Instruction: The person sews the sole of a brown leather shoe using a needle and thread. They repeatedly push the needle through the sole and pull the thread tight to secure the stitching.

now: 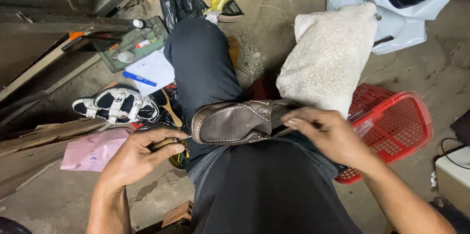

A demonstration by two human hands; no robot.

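A brown leather shoe [235, 122] with white stitching lies sideways across my lap, toe pointing left. My right hand [328, 133] grips its heel opening, fingers curled over the edge. My left hand [139, 154] is closed around a small wooden-handled tool [166, 143] just left of the shoe's toe, above a small round tin that is mostly hidden. My left leg in dark trousers [203, 62] stretches forward.
A red plastic basket [401, 126] stands at right under a white cloth bag [333, 53]. A black-and-white sandal [117, 105], pink paper [93, 153], white paper with a blue pen [139, 78] and a green tray of small items [132, 43] lie at left. Plastic bags sit behind.
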